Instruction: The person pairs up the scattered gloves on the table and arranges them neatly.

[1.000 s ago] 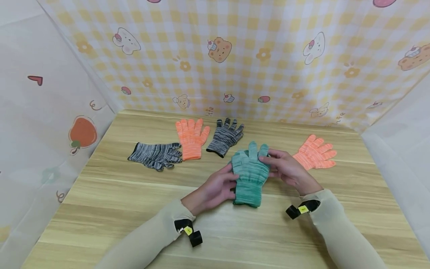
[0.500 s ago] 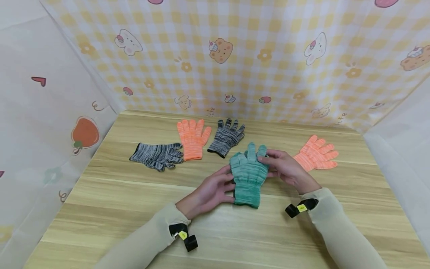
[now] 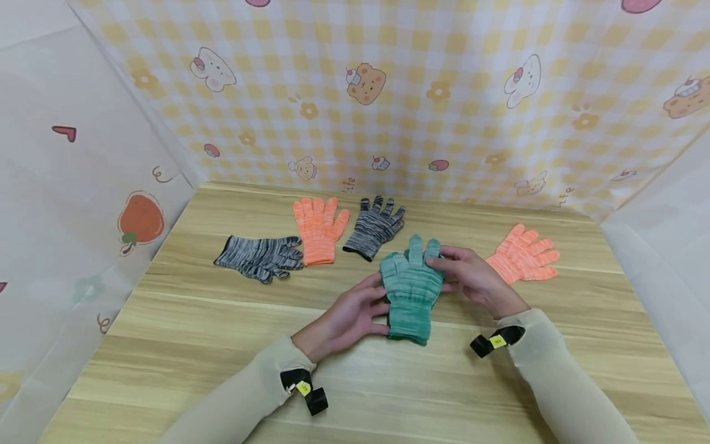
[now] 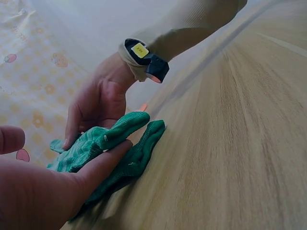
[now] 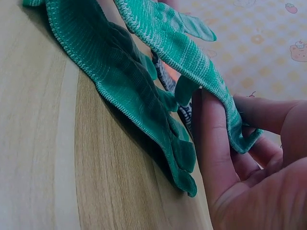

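Two green knitted gloves are stacked at the middle of the table. In the right wrist view the upper green glove (image 5: 177,45) is raised above the lower green glove (image 5: 124,86), which lies on the wood. My right hand (image 3: 471,275) pinches the upper glove near a fingertip, thumb on one side and fingers on the other. My left hand (image 3: 346,317) touches the gloves' left edge with spread, fairly straight fingers. In the left wrist view one digit (image 4: 103,163) of that hand lies between the two gloves, while another stands apart from the fabric. Some fingertips are hidden behind the upper glove.
Behind the green pair lie a grey-black glove (image 3: 257,256), an orange glove (image 3: 318,231) and a second grey-black glove (image 3: 373,228). Another orange glove (image 3: 524,254) lies beyond my right hand. A checked curtain (image 3: 432,92) closes off the table's back edge (image 3: 471,202).
My left fingertips have slid slightly left off the top of the upper glove to its edge, and the left wrist has moved a little left. The right hand keeps its pinch.
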`<state>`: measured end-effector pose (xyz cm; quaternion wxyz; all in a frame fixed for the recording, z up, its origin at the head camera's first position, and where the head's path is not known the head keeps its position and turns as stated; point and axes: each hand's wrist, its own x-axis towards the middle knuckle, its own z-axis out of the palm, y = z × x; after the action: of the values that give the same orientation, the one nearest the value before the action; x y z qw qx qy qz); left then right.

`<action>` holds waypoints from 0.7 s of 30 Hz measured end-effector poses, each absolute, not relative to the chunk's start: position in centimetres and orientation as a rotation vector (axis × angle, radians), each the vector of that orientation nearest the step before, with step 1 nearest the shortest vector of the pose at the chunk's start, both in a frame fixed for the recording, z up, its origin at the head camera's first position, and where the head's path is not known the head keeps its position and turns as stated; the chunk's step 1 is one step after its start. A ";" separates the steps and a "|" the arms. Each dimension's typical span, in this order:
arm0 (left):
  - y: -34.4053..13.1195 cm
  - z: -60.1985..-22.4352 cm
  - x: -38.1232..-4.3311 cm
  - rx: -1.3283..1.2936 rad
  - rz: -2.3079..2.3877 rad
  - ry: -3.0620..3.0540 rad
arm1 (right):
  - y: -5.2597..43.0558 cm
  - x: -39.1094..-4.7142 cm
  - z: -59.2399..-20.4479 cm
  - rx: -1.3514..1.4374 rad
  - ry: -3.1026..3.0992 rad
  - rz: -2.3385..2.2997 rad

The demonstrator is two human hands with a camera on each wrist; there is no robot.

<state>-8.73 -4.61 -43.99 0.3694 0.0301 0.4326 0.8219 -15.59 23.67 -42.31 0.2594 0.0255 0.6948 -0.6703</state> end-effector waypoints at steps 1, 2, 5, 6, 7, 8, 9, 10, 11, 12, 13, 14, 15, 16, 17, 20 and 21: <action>-4.6 -44.0 -8.7 0.075 2.109 1.111 | 23.7 -15.6 -42.3 0.071 1.886 -1.813; -4.6 -44.0 -8.7 0.072 2.110 1.111 | 23.7 -15.6 -42.4 0.070 1.886 -1.811; -4.6 -44.0 -8.7 0.060 2.110 1.111 | 23.6 -15.7 -42.5 0.063 1.887 -1.804; -4.6 -44.0 -8.7 0.057 2.109 1.112 | 23.6 -15.7 -42.5 0.063 1.886 -1.803; -4.6 -44.0 -8.7 0.056 2.109 1.113 | 23.5 -15.7 -42.6 0.060 1.884 -1.802; -4.6 -44.1 -8.7 0.054 2.108 1.114 | 23.5 -15.7 -42.6 0.053 1.883 -1.799; -4.6 -44.1 -8.7 0.052 2.108 1.115 | 23.5 -15.8 -42.6 0.052 1.884 -1.797; -4.6 -44.0 -8.7 0.052 2.108 1.116 | 23.5 -15.8 -42.6 0.052 1.884 -1.794; -4.6 -44.0 -8.7 0.050 2.107 1.117 | 23.5 -15.8 -42.6 0.050 1.886 -1.790; -4.6 -44.1 -8.7 0.048 2.107 1.118 | 23.5 -15.8 -42.6 0.050 1.887 -1.787; -4.6 -44.1 -8.7 0.044 2.107 1.118 | 23.5 -15.8 -42.6 0.049 1.889 -1.783; -4.7 -44.1 -8.7 0.040 2.107 1.116 | 23.5 -15.8 -42.6 0.049 1.894 -1.779; -4.7 -44.1 -8.7 0.036 2.107 1.116 | 23.5 -15.8 -42.6 0.047 1.900 -1.773; -4.7 -44.1 -8.7 0.034 2.108 1.117 | 23.5 -15.9 -42.6 0.042 1.908 -1.765; -4.7 -44.2 -8.7 0.033 2.108 1.116 | 23.5 -15.8 -42.5 0.033 1.916 -1.757; -4.7 -44.2 -8.7 0.036 2.110 1.118 | 23.5 -15.8 -42.3 0.021 1.947 -1.730; -4.7 -44.2 -8.7 0.038 2.111 1.119 | 23.5 -15.8 -42.2 0.012 1.956 -1.721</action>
<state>-8.68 -4.75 -44.17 0.3675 0.0147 0.4354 0.8217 -15.81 23.48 -42.25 0.2649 0.0044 0.7240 -0.6369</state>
